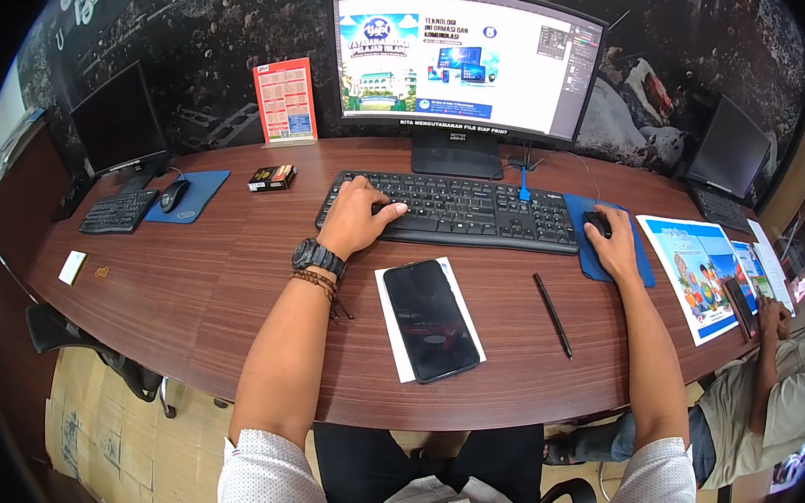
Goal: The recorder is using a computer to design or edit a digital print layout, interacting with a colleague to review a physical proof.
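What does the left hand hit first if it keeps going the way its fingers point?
Probably nothing new: the left hand already rests on the keyboard. Farther along that line stands the monitor's base, though depth is unclear.

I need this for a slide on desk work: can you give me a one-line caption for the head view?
Left hand on a black keyboard, right hand on a mouse.

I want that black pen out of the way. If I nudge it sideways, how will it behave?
The pen is slim and round-looking, so it would probably roll across the smooth wooden desk rather than slide. It lies flat near the front edge, so a roll that way might drop it. It looks stiff and light.
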Demonstrator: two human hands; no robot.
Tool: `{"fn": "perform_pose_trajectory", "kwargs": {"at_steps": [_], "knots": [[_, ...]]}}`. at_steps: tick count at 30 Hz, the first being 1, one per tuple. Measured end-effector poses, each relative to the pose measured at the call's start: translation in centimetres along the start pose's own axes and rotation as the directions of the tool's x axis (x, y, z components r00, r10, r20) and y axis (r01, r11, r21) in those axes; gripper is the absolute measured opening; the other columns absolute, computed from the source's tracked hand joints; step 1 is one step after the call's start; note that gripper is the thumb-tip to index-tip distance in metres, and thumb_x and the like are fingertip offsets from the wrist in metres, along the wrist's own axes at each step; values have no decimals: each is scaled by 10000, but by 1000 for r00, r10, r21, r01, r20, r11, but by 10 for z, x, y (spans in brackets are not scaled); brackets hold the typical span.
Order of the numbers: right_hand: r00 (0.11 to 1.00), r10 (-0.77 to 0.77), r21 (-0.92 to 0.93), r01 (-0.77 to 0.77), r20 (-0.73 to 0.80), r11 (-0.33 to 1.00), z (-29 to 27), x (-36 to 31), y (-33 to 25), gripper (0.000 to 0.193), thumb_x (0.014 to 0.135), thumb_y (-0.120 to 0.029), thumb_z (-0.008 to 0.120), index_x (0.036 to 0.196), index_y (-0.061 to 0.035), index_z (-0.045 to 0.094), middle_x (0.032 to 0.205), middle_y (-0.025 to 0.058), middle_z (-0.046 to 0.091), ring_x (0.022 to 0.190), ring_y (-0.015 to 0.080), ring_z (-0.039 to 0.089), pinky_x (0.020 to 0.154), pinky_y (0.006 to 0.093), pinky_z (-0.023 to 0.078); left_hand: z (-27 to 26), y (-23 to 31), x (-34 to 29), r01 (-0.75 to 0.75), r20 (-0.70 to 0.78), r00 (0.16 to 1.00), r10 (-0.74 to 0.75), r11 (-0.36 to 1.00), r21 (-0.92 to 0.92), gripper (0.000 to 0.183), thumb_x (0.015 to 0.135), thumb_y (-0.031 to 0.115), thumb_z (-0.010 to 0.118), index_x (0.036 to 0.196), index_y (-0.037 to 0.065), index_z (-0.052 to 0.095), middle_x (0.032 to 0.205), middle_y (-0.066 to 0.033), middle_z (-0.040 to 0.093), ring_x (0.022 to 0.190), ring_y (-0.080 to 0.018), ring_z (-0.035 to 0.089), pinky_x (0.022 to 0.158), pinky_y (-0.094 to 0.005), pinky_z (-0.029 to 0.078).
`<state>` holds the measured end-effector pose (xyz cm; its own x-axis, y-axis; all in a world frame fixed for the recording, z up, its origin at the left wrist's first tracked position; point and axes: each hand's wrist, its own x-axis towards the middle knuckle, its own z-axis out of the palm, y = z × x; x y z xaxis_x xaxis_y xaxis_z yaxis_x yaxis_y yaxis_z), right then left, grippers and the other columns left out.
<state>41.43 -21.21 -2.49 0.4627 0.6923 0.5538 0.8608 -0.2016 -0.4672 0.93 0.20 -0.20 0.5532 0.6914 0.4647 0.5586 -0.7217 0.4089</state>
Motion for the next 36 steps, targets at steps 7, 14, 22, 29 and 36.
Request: {"fn": "perform_pose_trajectory", "kwargs": {"at_steps": [7, 14, 22, 29, 36], "knots": [[999, -28, 12, 29, -25, 1000, 0, 1, -1, 484, 854, -279, 695, 1273, -57, 602, 1261, 192, 546, 1178, 355, 548, 1017, 420, 430, -4, -9, -2, 86, -84, 993, -83, 996, 34, 542, 850, 473, 732, 1059, -28, 733, 1097, -174, 573, 1111, -321, 498, 968, -415, 453], [999, -5, -1, 5, -34, 1000, -3, -2, -4, 477, 855, -272, 695, 1275, -67, 601, 1278, 168, 540, 1195, 350, 537, 1023, 418, 426, 1, -8, -1, 69, -73, 995, -65, 996, 56, 561, 856, 474, 726, 1108, -27, 712, 1127, -173, 549, 1103, -325, 494, 978, -422, 449], [975, -183, 7, 185, -125, 983, -10, 1, -43, 397, 853, -192, 687, 1225, -66, 626, 1275, 151, 531, 1229, 336, 501, 1042, 421, 404, -4, -9, -2, 24, -93, 995, -24, 1000, 1, 528, 854, 451, 729, 1094, -18, 713, 1116, -166, 539, 1107, -327, 497, 988, -414, 444], [933, -345, 108, 355, -106, 928, -12, 6, -108, 362, 844, -139, 685, 1193, -55, 636, 1255, 155, 536, 1216, 338, 500, 1039, 423, 399, -6, -9, -5, 34, -108, 994, -36, 999, -15, 493, 861, 424, 724, 1102, -6, 712, 1130, -160, 540, 1091, -332, 540, 979, -418, 452], [848, -527, 194, 507, 66, 840, 47, 11, -178, 244, 849, -143, 664, 1076, -59, 689, 1220, 161, 548, 1237, 351, 468, 1067, 439, 373, -7, -6, -5, -37, -142, 989, 43, 998, 44, 412, 868, 365, 711, 1084, 14, 721, 1058, -169, 652, 1014, -362, 625, 924, -452, 481]]}}
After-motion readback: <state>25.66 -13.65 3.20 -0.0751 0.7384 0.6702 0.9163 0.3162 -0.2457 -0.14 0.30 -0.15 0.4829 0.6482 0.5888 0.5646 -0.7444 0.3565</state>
